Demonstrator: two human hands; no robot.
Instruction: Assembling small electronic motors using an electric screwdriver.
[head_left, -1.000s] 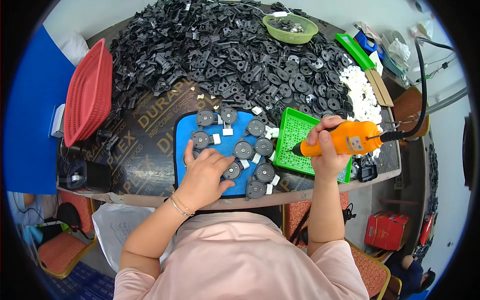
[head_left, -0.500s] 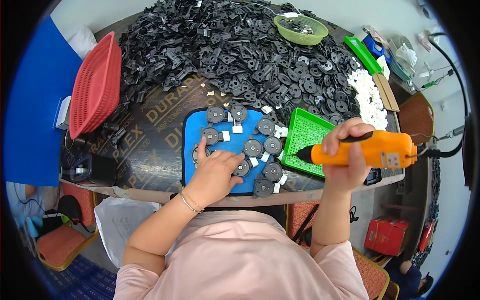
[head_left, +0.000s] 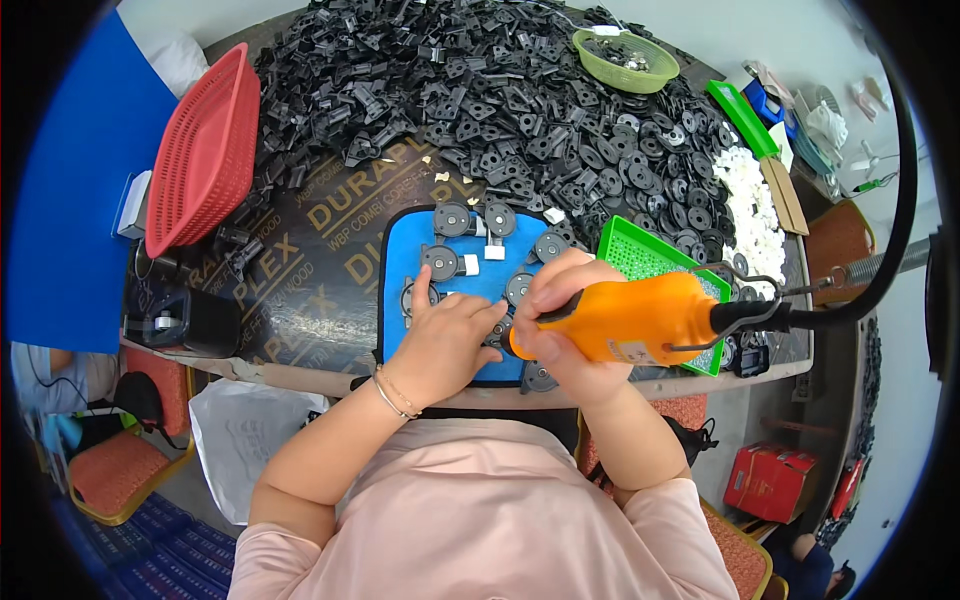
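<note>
Right hand (head_left: 572, 340) has its fingers wrapped round the fat orange driver (head_left: 640, 318), nose pointing down beside the left thumb. Left hand (head_left: 440, 345) is spread low over the blue mat (head_left: 404, 242), fingers loosely curved around the discs; can't tell if they're pinching one, since the hand hides it.

Driver looks like stiff plastic with some heft, and the cord (head_left: 862, 312) trailing off behind the right fingers probably tugs a bit, so I'd grip the thick middle. Discs (head_left: 441, 263), like the one just past the left index tip, look light, hard and kinda slick. I'd pin those by the rim.
</note>
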